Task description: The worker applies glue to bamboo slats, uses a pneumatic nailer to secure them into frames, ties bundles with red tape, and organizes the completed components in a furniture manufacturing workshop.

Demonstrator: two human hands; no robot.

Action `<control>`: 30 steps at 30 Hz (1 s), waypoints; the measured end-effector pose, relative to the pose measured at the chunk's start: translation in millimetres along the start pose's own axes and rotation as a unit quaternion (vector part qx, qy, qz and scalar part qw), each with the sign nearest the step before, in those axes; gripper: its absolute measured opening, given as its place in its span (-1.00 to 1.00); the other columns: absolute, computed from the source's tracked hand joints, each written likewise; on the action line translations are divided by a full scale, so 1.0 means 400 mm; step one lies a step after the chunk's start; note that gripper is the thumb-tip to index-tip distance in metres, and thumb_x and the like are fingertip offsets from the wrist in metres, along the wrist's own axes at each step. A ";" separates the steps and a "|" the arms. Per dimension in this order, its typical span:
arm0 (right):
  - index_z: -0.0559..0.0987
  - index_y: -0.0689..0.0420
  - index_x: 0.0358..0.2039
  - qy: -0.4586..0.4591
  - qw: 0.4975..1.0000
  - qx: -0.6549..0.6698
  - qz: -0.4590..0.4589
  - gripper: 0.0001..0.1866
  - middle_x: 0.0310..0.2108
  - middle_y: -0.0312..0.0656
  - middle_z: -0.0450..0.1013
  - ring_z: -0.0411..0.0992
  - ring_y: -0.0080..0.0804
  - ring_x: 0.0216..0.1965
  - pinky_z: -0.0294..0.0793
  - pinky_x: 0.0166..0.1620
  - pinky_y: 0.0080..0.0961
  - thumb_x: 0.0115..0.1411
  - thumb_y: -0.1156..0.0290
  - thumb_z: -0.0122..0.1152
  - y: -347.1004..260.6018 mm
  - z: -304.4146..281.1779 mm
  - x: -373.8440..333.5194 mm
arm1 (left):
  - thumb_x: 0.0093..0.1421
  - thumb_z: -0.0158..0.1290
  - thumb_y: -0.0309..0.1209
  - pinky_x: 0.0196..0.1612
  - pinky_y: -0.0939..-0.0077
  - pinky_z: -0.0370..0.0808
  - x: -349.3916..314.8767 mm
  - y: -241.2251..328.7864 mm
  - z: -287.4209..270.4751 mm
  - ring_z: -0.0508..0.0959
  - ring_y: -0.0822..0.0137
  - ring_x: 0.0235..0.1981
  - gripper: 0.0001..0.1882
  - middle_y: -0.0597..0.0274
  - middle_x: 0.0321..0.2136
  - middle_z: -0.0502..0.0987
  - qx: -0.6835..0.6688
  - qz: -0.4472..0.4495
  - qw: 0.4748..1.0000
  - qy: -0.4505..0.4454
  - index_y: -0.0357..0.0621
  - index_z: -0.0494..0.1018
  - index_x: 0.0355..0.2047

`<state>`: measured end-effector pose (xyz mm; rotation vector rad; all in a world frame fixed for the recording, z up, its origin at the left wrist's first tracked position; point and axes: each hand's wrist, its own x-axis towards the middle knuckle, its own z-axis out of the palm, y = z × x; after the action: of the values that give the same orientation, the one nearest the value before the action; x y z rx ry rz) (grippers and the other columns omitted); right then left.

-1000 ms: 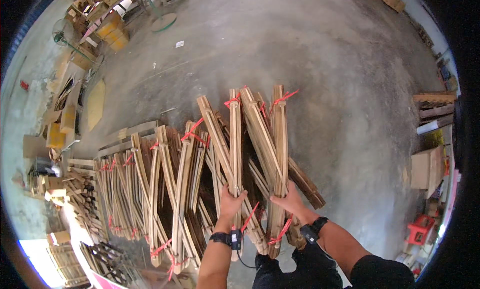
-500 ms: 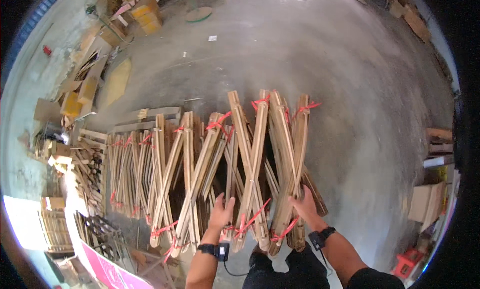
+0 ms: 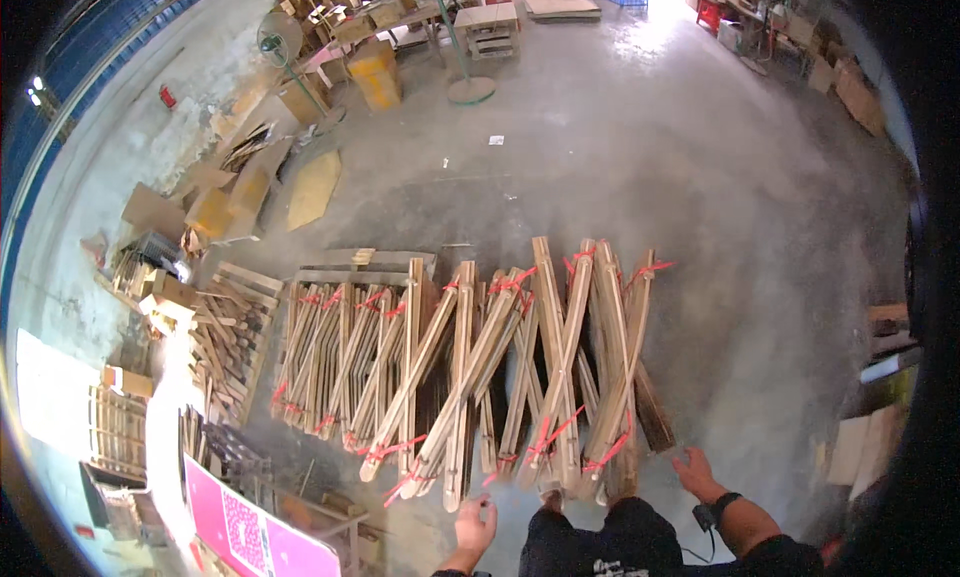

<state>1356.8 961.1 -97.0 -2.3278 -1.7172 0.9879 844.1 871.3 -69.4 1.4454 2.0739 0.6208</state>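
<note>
Wooden slat bundles [image 3: 490,347] stand in a long row before me, crossing one another in X shapes. Red plastic ties [image 3: 610,452] bind them near their upper and lower ends. My left hand [image 3: 475,525] is just short of the bundles' near ends, fingers loosely curved and apart, with nothing in it. To the right of the row, my right hand [image 3: 697,475] hangs free with its fingers spread. Its closest thing is a dark slat [image 3: 655,417] that leans out of the rightmost bundle. Neither hand touches the wood.
Loose wood pieces and a pallet [image 3: 250,287] lie left of the row. Cardboard boxes [image 3: 375,77] and a standing fan [image 3: 275,45] line the left wall. A pink printed board [image 3: 250,527] rises at the lower left. Flattened cardboard [image 3: 865,447] leans at the right.
Both hands have let go of or drawn back from the bundles toward my body, the right one also moving outward. My view has tilted up, showing more of the far floor.
</note>
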 end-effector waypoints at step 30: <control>0.59 0.15 -0.12 0.049 0.969 -0.020 0.242 -0.64 -0.23 0.09 0.59 0.55 0.08 -0.13 0.55 -0.06 -0.04 0.20 0.16 0.19 1.270 0.253 -0.708 | 0.24 0.08 -0.01 -0.11 0.20 0.58 -0.112 0.481 0.597 0.69 -0.01 -0.24 -0.58 0.02 -0.37 0.69 0.201 0.139 0.882 -0.402 -0.10 0.65 -0.20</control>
<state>1676.4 495.3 -267.9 -2.8396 -1.1614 0.8758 1148.0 907.2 -119.2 1.8316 1.3704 -0.3277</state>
